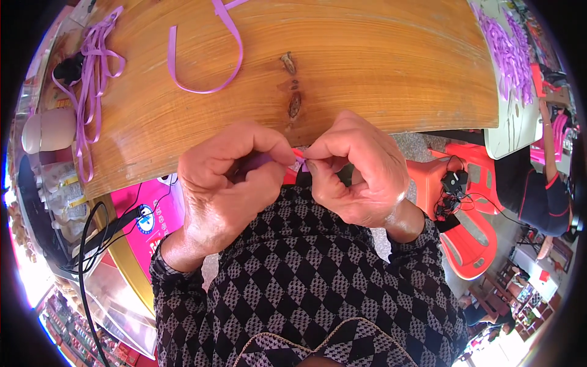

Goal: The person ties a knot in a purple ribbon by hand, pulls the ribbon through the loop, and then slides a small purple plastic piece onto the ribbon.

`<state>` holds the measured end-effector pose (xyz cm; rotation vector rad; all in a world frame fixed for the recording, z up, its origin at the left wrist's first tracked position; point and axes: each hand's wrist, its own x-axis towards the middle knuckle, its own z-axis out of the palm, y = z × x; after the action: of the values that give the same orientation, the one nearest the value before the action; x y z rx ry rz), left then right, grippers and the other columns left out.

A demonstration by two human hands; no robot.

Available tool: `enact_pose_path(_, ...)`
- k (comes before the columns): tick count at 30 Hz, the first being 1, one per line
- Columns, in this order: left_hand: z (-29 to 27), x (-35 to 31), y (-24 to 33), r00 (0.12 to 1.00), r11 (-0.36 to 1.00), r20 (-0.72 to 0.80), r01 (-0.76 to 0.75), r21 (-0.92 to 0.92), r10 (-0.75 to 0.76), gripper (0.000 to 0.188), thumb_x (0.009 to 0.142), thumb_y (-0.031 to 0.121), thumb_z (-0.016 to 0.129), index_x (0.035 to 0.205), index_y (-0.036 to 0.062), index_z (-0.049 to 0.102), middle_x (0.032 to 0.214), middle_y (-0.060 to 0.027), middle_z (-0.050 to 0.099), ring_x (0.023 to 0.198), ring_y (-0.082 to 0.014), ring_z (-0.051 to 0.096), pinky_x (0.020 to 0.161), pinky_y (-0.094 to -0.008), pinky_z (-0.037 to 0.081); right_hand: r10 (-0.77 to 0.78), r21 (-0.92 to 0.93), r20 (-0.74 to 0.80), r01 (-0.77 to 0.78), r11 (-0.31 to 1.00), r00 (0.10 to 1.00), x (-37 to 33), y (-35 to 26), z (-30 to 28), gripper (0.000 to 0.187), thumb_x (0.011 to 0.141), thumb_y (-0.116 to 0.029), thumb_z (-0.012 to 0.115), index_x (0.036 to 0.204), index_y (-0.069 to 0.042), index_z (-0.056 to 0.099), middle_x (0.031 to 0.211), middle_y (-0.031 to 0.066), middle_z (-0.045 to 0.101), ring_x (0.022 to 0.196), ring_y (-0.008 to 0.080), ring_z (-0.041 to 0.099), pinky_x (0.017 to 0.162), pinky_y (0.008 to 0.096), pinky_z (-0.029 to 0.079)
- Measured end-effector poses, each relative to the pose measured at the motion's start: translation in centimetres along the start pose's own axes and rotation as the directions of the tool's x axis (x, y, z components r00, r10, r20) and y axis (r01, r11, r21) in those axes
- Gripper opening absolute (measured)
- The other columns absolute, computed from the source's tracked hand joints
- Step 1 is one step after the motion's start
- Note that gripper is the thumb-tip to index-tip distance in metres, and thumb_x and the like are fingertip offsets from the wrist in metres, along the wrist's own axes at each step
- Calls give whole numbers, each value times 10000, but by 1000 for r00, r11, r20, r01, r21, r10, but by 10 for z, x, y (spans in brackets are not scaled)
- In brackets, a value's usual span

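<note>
In the head view, the left hand [235, 180] and right hand [364, 171] nearly meet by the near edge of the wooden table [379, 73], both pinching a mostly hidden purple ribbon [302, 164] between thumb and forefinger. 1 lilac strip [205, 91] curves farther off.

In front of you spans a knotty, grained wooden table [379, 61]. To your right, a round-cornered white table [498, 142] and orange-red plastic seating [425, 178] stand over speckled flooring [414, 148]. White light [32, 266] glares at your far left.
</note>
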<state>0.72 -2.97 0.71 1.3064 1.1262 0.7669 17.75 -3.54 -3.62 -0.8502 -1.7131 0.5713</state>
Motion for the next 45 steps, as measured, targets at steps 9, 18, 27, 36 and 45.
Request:
enact_pose_path(9, 5, -1, 10, 999, 991, -53, 9, 133, -1, 39, 724, -29, 619, 752, -4, 609, 682, 37, 538, 599, 10, 445, 509, -143, 353, -52, -45, 4, 53, 998, 999, 1, -1, 0, 261, 572, 162, 602, 773, 6, 548, 608, 66, 515, 478, 182, 467, 416, 265, 326)
enact_pose_path(18, 5, 1, 4, 998, 996, -60, 29, 84, -23, 42, 697, -48, 588, 730, -25, 600, 666, 21, 534, 582, -6, 445, 503, -159, 363, -184, -174, -19, 178, 968, 983, -2, 2, 9, 247, 574, 155, 598, 780, 26, 554, 627, 75, 533, 475, 191, 486, 406, 271, 343)
enact_pose_path(27, -4, 6, 3, 991, 987, 17, 135, -88, -134, 26, 686, -10, 599, 702, -29, 608, 635, 4, 570, 590, -30, 488, 525, -178, 396, 128, 174, 123, -149, 974, 984, -3, -9, -1, 209, 674, 84, 634, 856, 6, 568, 731, 68, 560, 595, 158, 486, 531, 265, 373)
enact_pose_path(36, -3, 6, 1, 987, 974, 21, 162, -161, -161, 36, 674, 4, 604, 685, -31, 607, 633, -8, 582, 588, -39, 504, 530, -181, 406, 243, 271, 278, -319, 908, 929, 1, -8, -4, 203, 698, 3, 706, 840, -7, 561, 805, 64, 571, 678, 140, 491, 585, 248, 374)
enact_pose_path(45, 3, 5, 0, 986, 954, -31, 148, -259, -161, 43, 678, 10, 591, 669, -30, 604, 618, -11, 574, 561, -42, 497, 509, -185, 398, 91, 219, 143, -121, 968, 986, 1, -6, 1, 219, 673, 42, 701, 835, -16, 566, 806, 83, 591, 663, 175, 502, 573, 272, 382)
